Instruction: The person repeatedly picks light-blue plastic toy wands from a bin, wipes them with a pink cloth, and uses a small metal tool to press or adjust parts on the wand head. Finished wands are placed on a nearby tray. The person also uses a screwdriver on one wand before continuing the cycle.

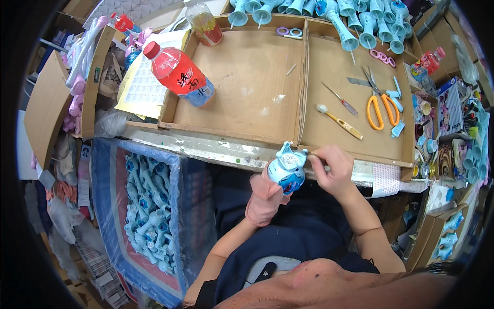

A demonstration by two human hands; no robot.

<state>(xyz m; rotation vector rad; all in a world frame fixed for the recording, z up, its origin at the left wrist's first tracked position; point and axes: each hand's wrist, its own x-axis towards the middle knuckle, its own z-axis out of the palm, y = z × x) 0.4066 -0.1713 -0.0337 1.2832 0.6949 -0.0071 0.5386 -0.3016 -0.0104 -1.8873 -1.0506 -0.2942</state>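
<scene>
My left hand (264, 200), in a pale pink glove, is wrapped round a light-blue plastic toy part (291, 160). The toy has a darker blue patch on its lower side and small knobs at the top. It is held just off the near edge of the worktable. Beside the toy's right side, my bare right hand (334, 167) has thumb and forefinger pinched together. A small dark tip shows at those fingers, too small to name.
Shallow cardboard trays (236, 110) cover the tabletop. The right one holds orange-handled scissors (381, 100), a screwdriver (340, 99) and a toothbrush (339, 122). A red-labelled drink bottle (180, 76) stands at the left. Blue toy parts fill a lined bin (177, 206) on my left.
</scene>
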